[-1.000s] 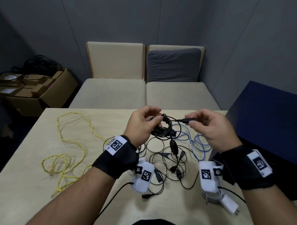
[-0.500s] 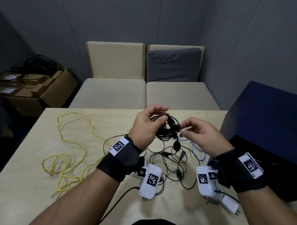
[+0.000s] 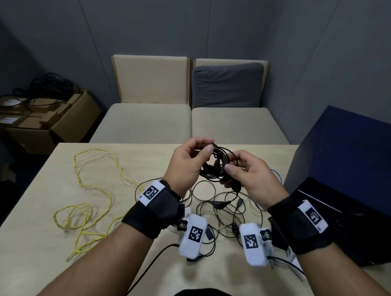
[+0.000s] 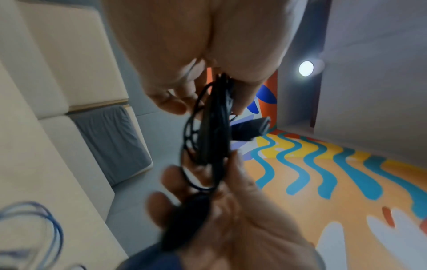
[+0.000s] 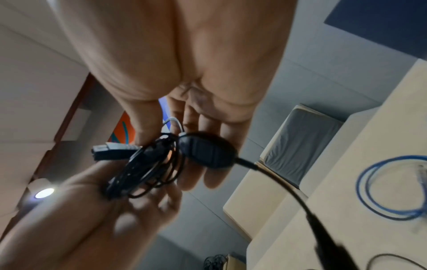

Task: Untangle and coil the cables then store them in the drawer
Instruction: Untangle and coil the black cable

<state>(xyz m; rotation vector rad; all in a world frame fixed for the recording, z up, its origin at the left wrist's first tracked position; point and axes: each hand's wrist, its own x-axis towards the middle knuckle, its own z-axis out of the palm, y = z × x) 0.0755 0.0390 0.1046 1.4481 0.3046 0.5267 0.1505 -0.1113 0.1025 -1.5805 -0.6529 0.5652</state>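
Head view: left hand (image 3: 186,164), right hand (image 3: 252,181) pinch raised black coil (image 3: 213,169).

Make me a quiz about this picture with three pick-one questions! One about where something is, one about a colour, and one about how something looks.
1. Where is the yellow cable?
A. on the table
B. on the bench
C. in a cardboard box

2. What colour is the coil that the left hand and the right hand hold?
A. blue
B. black
C. white

3. How does the yellow cable lie?
A. wound into a neat ring
B. tied in a bundle
C. loose and spread out

Answers:
1 A: it lies on the tabletop, to the left of both hands.
2 B: the loops between the fingers are black.
3 C: its bends sprawl across the table, not gathered up.
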